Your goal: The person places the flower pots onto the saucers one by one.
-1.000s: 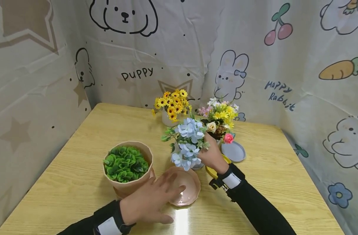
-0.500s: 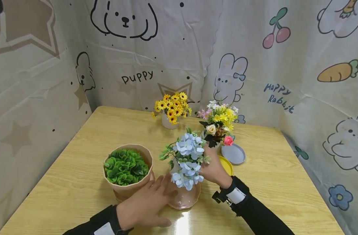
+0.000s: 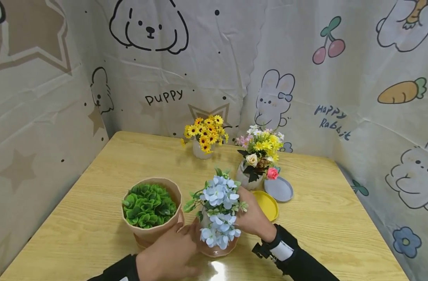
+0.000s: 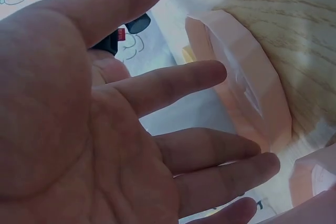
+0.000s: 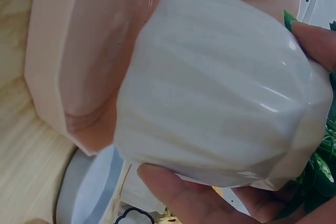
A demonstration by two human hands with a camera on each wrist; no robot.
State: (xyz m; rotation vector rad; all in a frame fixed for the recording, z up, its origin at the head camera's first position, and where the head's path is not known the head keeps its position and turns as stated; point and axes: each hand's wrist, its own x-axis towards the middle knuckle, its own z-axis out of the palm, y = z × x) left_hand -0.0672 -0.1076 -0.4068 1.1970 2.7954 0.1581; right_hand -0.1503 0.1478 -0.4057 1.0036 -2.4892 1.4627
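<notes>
My right hand (image 3: 254, 214) grips a white fluted flowerpot (image 5: 220, 87) with blue artificial hydrangeas (image 3: 219, 199) in it. This pot is over the pink scalloped saucer (image 3: 215, 253); in the right wrist view its base faces the saucer's inside, and I cannot tell whether they touch. In the head view the flowers hide most of the pot. My left hand (image 3: 168, 251) lies at the left side of that saucer, its fingers extended and holding nothing. In the left wrist view, fingertips (image 4: 215, 72) overlap the saucer's rim, contact unclear.
Left of the saucer stands a large pink pot (image 3: 154, 232) with green foliage (image 3: 148, 207). Behind are a yellow daisy pot (image 3: 201, 150) and a mixed-flower pot (image 3: 249, 175). Yellow (image 3: 266, 205) and grey (image 3: 279, 189) saucers lie to the right on the wooden table (image 3: 326, 218).
My right hand has brought the hydrangea pot nearer to me and slightly left, from behind the pink saucer to over it. The left hand has stayed beside the saucer, shifting only slightly.
</notes>
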